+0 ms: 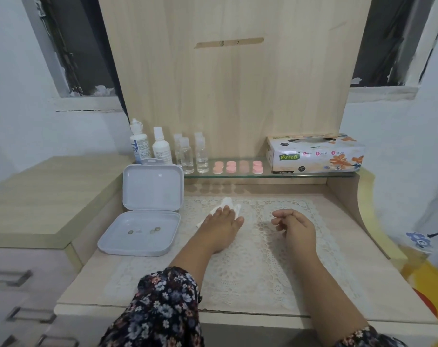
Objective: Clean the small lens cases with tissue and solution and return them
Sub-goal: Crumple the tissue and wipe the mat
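Lens cases (238,167), pink and round, sit in a row on the glass shelf (313,174), straight ahead of both hands and well beyond them. Left hand (223,225) lies flat, fingers straight, on a crumpled tissue (225,202) on the bench (338,221); right hand (294,226) rests loosely curled, empty, slightly nearer the row's right end

A pale wood-grain bench (343,246) with a tall matching back panel (225,83) rising beyond the hands, flanked by two dark window openings (85,46) set in white walls (17,96). To the left of the hands, a lower cabinet top (50,196) above drawers with metal handles (10,276); soft, even light throughout.
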The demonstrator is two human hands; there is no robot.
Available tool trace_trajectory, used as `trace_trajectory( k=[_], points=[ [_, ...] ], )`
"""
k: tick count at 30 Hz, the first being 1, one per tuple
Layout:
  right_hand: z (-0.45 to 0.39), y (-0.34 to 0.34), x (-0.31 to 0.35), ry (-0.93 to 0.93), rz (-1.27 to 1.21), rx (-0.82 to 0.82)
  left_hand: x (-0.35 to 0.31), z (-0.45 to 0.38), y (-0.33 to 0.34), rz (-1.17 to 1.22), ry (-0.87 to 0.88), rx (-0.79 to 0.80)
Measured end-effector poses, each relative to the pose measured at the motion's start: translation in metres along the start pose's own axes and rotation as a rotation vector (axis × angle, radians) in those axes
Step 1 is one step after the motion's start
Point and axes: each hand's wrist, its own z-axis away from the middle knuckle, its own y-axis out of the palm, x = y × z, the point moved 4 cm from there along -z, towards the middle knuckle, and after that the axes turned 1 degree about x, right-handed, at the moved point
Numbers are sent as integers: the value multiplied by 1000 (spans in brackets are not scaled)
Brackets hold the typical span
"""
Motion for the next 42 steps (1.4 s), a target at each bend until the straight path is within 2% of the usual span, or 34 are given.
trace_trajectory(
  k=[6, 12, 17, 24, 26, 29, 31, 35, 37, 42],
  points=[
    [1, 1, 0, 6, 7, 4, 17, 2, -9, 196, 11, -97],
    [3, -1, 2, -6, 7, 5, 21, 15, -2, 584, 20, -98],
    [2, -1, 1, -12, 24, 18, 19, 37, 9, 515, 150, -17],
    [0, -2, -2, -25, 58, 27, -3, 87, 17, 678, 209, 111],
    [-2, -2, -3, -26, 69, 28, -4, 100, 19, 623, 250, 98],
    [-3, -3, -4, -31, 92, 35, 10, 106, 22, 488, 189, 46],
    [-4, -4, -4, -40, 113, 46, 25, 98, 17, 353, 101, -52],
    [-7, -4, -5, -45, 139, 44, 43, 84, 6, 372, -41, -265],
    [-7, -4, -5, -46, 128, 36, 37, 78, 6, 344, -65, -264],
    [-8, -4, -5, -33, 84, 17, -2, 76, 12, 426, 38, -167]
  ],
)
